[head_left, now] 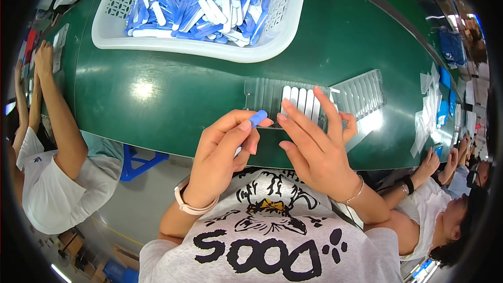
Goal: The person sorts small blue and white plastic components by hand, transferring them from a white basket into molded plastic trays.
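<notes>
My left hand (217, 144) is closed, with a small blue stick (258, 118) with a rounded end pinched between thumb and fingers. A pale end shows lower down by the palm. Over the front edge of a clear ribbed plastic tray (260, 88), my right hand (322, 160) has its fingers spread. Its fingertips lie at or just above several white round-ended sticks (301, 98) standing side by side in the tray's slots; I cannot tell whether they touch. Another clear ribbed section (361, 94), its slots bare, slants off to the right; my fingers partly hide where the two meet.
A white perforated basket (194, 53) heaped with loose blue and white sticks (209, 8) stands at the far side of the green table (173, 94). Clear plastic pieces (427, 110) lie at the right. Co-workers sit on both sides, and a blue stool (139, 162) is at left.
</notes>
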A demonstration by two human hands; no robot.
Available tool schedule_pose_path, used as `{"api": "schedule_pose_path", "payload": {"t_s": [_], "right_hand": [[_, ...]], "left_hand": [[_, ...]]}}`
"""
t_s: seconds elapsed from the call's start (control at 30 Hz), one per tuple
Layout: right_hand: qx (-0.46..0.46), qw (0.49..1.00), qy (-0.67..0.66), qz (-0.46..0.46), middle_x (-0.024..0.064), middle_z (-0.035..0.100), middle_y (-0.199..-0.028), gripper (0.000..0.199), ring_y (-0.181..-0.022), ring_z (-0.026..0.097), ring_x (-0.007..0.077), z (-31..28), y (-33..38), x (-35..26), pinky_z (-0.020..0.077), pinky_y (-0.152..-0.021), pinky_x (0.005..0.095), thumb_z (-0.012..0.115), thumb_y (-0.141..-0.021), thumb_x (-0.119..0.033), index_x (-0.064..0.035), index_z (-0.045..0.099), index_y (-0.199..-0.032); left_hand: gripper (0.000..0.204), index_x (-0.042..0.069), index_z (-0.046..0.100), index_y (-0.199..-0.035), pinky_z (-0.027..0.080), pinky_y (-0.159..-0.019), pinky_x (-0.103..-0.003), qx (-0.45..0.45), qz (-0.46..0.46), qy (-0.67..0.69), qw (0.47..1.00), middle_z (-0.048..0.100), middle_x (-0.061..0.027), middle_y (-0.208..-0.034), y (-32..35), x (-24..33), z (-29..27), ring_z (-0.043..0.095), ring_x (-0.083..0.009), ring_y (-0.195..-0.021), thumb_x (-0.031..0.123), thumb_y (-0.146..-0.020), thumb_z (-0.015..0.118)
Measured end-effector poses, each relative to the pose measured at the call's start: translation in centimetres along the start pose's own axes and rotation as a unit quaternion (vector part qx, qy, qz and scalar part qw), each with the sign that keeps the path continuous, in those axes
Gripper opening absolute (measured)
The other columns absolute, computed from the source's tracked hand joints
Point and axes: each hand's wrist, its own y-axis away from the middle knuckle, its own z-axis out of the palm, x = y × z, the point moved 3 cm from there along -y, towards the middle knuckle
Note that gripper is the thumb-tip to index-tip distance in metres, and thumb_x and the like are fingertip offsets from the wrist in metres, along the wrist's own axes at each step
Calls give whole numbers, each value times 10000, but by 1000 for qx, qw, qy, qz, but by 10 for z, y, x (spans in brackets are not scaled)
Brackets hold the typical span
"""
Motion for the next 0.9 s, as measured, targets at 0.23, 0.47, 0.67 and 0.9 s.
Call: {"api": "schedule_pose_path", "payload": {"t_s": [0.23, 0.47, 0.67, 0.9], "right_hand": [[103, 972, -204, 46, -10, 671, -1044, 201, -952, 528, 194, -4, -23, 0, 293, -820, 327, 701, -757, -99, -112, 694, -958], [37, 929, -348, 118, -2, 687, -921, 104, -888, 543, 187, -1, -24, 15, 368, -828, 311, 700, -800, -99, -105, 692, -904], [33, 915, -387, 113, 9, 689, -891, 115, -843, 559, 179, -2, -26, 15, 400, -798, 302, 707, -792, -84, -95, 698, -906], [101, 918, -373, 94, 15, 687, -921, 150, -848, 563, 204, 2, -24, 14, 405, -788, 307, 723, -752, -51, -89, 694, -894]], "left_hand": [[235, 35, 579, -1132, 208, -423, -173, -26, -16, -10, 1000, 533, 18, -722, 5, -3, 6, 286, 6, -470, 139, -981, 431], [241, 33, 602, -1074, 220, -432, -169, -16, 21, -115, 993, 577, 17, -696, 5, 2, 8, 294, 17, -481, 189, -1000, 433], [271, 24, 615, -1016, 239, -448, -174, -5, -6, -66, 998, 587, 10, -676, 4, 0, 6, 310, 14, -494, 222, -1008, 429], [272, 16, 616, -1064, 247, -446, -174, 16, 37, -116, 992, 582, 12, -675, 1, 4, 4, 312, 14, -490, 214, -1005, 439]]}}
